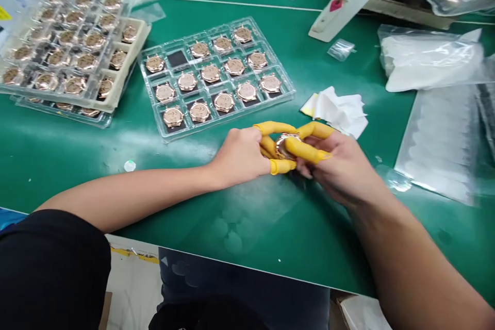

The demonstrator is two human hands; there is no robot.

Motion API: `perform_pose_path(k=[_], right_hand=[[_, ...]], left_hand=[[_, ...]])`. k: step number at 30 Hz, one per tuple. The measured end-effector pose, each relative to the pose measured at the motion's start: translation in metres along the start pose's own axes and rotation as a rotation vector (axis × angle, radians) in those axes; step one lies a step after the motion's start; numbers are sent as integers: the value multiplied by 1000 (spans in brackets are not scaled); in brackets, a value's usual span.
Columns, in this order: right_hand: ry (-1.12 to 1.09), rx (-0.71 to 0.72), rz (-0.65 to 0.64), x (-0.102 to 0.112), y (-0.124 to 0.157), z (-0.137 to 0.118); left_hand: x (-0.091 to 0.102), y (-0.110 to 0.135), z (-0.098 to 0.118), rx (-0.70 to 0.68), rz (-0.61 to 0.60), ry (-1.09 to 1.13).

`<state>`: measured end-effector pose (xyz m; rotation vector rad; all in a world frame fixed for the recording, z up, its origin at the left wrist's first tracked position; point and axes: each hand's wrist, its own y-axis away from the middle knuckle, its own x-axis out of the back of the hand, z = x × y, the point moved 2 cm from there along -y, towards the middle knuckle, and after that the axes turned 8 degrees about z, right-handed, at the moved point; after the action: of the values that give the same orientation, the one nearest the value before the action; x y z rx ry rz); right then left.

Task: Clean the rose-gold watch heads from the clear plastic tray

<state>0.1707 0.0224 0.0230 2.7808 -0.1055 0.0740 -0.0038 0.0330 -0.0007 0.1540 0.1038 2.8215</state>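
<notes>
Evidently, in the head view, our left grip and right grip together clasped a watch case over the surface, near the tray; we judged it mid-handling, the next move calling for steadiness.

My left grip is fitted with yellow finger cots on the thumb and several fingers; each is a thin, close-fitting sheath, and the thumb unit ends in a rolled rim. My right grip carries matching yellow sheaths on thumb and forefinger, the thumb edge slightly wrinkled. My left sleeve is plain black, hemmed near the elbow. Dark blue-grey trousers cover my lap; black cloth shows at the waist.
</notes>
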Motion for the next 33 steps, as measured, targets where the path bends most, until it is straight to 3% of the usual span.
perform_pose_path(k=[3, 5, 7, 10, 13, 15, 19, 22, 27, 31, 33], right_hand=[[-8, 69, 112, 4, -6, -18], [69, 179, 144, -9, -19, -40], [213, 331, 98, -41, -41, -64], [446, 550, -16, -111, -87, -95], [646, 594, -149, -177, -132, -108], [735, 622, -209, -203, -154, -109], [944, 708, -143, -212, -174, -109], [963, 693, -73, -212, -175, -114], [1040, 698, -170, -248, -164, -107], [1038, 737, -92, -269, -160, -94], [1002, 755, -120, -273, -161, -91]], left_hand=[[-1, 0, 1, 32, -52, 34], [-1, 1, 1, 22, -84, 21], [0, 2, 3, -7, -110, 4], [1, 4, 5, -42, -151, -51], [2, 5, 8, -61, -195, -107], [3, 4, 9, -59, -208, -140], [3, 3, 8, -56, -212, -172], [3, 3, 6, -77, -224, -138], [1, 1, 0, -161, -184, -208], [1, 0, 0, -216, -95, -228], [1, 0, 0, -217, -84, -216]])
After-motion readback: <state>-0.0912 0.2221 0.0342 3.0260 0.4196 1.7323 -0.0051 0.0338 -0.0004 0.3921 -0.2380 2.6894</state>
